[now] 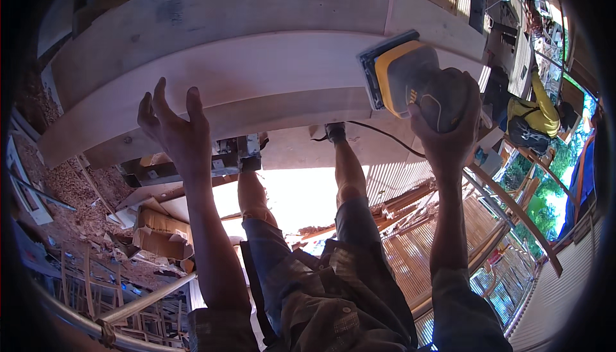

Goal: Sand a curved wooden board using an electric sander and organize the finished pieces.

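1. The sander (pixel 404 79), yellow and dark, sits at two o'clock over the board (pixel 276 63); whether its pad meets the wood cannot be told.
2. Its long axis runs slantwise: the flat pad end points toward ten, the rounded grip end toward four.
3. The right hand (pixel 448 141), at two to three o'clock, is wrapped around that grip.
4. The left hand (pixel 178 130), at nine to ten, grasps nothing; its fingers are spread and bent over the board's near edge, and contact cannot be told.
5. The board is pale and smooth, its length sweeping from nine o'clock up and across to two, bowed by the lens. A greyer plank (pixel 289 5) with a dark smudge lies beyond it, toward twelve.
6. A black cord (pixel 391 135) curves below the sander.
7. Shavings (pixel 70 179) cover the ground at nine; a torn carton (pixel 163 233) lies at eight.
8. A person in yellow (pixel 542 118) bends near three, with greenery (pixel 542 207) just below.
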Demonstrator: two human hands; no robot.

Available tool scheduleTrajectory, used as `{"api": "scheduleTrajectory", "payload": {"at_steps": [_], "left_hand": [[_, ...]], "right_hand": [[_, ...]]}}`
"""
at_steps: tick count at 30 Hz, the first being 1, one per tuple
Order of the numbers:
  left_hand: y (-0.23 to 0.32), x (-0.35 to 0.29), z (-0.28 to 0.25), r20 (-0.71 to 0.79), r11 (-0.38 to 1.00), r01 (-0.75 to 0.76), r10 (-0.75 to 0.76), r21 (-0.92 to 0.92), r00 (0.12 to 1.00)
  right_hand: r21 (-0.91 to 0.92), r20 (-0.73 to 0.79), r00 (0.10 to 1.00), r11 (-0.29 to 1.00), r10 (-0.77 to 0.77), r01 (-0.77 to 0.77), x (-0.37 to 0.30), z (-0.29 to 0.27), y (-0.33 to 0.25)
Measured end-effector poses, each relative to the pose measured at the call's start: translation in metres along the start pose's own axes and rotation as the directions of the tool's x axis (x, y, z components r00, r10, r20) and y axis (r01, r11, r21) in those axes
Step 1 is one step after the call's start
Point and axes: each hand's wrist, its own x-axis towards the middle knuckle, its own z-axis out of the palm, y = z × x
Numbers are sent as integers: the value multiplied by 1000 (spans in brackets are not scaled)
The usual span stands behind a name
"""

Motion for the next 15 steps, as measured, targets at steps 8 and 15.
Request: {"api": "scheduleTrajectory", "payload": {"at_steps": [8, 15], "left_hand": [[-22, 25, 65, -257, 958, -5, 82, 287, 963], [2, 32, 82, -242, 918, 90, 6, 385, 970]], "right_hand": [[56, -53, 945, 946, 323, -320, -7, -14, 25], [137, 32, 792, 782, 610, -608, -44, -38, 42]]}}
